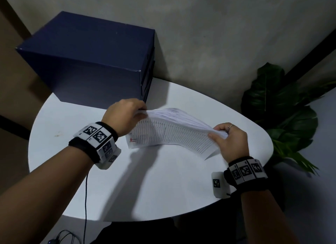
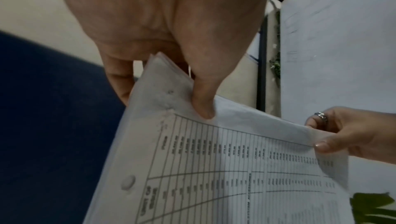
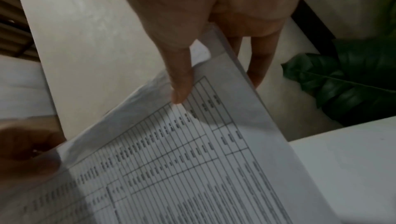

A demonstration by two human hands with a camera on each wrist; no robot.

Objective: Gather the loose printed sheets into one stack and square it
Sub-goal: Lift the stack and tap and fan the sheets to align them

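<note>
Left hand [image 1: 125, 114] pinches the far-left corner of the stack of printed sheets [image 1: 172, 133], thumb [image 2: 201, 102] on top & fingers curled under. Right hand [image 1: 230, 140] clamps the opposite end, thumb [image 3: 181, 90] pressed on the top page, fingers behind; there's a ring [image 1: 229, 127] on one finger. Between the two hands the stack hangs just above the table [image 1: 163, 185], sagging a bit in the middle, its near-left corner low, close to the tabletop; can't tell if it touches. Top page is a table of fine rows w/ a small red mark near the left hand's side; edges on the far side look fanned, not flush. Both wrists carry bands w/ black & white marker tags [image 1: 96, 134]. Just beyond the left hand sits a dark blue box [image 1: 87, 62] on the table's back edge. Off past the right hand, a big-leafed green plant [image 1: 283, 107] stands beside the table. A thin black cable [image 1: 86, 194] drops from the left wrist over the near edge.
</note>
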